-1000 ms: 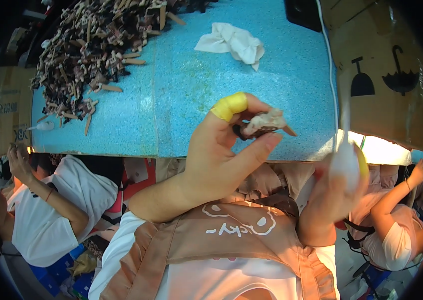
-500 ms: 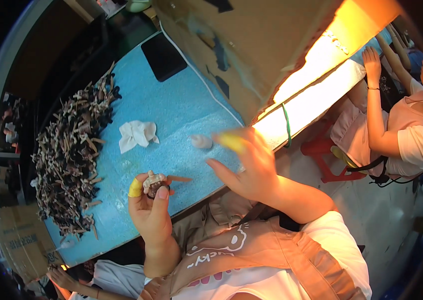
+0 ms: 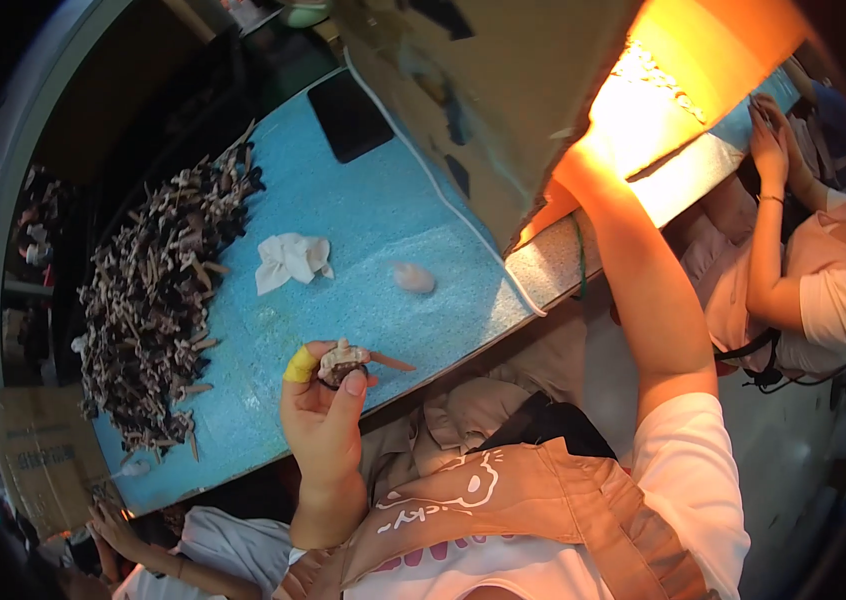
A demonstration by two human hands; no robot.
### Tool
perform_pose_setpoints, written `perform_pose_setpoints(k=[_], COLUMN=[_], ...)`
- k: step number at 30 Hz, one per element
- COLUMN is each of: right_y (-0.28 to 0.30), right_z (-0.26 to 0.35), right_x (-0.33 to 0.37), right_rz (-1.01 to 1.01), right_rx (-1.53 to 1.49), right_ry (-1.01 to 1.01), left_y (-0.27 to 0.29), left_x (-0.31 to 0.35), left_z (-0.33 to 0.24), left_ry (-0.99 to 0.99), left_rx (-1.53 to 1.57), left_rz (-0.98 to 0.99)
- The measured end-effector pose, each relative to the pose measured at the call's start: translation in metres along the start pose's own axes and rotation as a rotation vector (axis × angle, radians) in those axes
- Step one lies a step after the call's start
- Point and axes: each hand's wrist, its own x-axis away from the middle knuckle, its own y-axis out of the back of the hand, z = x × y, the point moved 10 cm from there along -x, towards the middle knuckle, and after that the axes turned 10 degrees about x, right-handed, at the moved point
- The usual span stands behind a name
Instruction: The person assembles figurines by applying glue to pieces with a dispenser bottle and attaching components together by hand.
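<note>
While pinching a small figure (image 3: 343, 356) between thumb and fingers (image 3: 299, 366) of the left hand (image 3: 325, 432), just nearside of the white tissue (image 3: 293, 262), best kept light and steady; well right of the tissue, with the right arm (image 3: 640, 270) extended behind cardboard (image 3: 543, 70), cannot tell the hidden fingers' state.

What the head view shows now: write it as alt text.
The left hand, one finger wrapped in yellow, holds a small pale-and-dark piece with a stick jutting out, at a blue tabletop's edge. The right forearm extends to a cardboard panel's edge, the right hand hidden. Beyond lie a heap of similar pieces, white tissue and a black slab.
</note>
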Motion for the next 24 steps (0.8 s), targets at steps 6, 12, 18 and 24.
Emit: perform_pose_setpoints(k=[6, 12, 18, 24], right_y=[0.093, 0.12, 0.115, 0.126], right_z=[0.006, 0.101, 0.137, 0.148], right_x=[0.085, 0.155, 0.154, 0.161], right_rz=[-0.5, -0.173, -0.064, -0.123], right_rx=[-0.693, -1.108, -1.085, -0.856], right_ry=[0.121, 0.411, 0.568, 0.659], left_y=[0.004, -0.041, -0.039, -0.031], left_x=[0.0, 0.0, 0.005, 0.007], left_z=[0.004, 0.018, 0.003, 0.003], left_ry=[0.087, 0.235, 0.055, 0.021], left_rx=[0.115, 0.213, -0.054, -0.058], left_rz=[-0.002, 0.194, 0.307, 0.255])
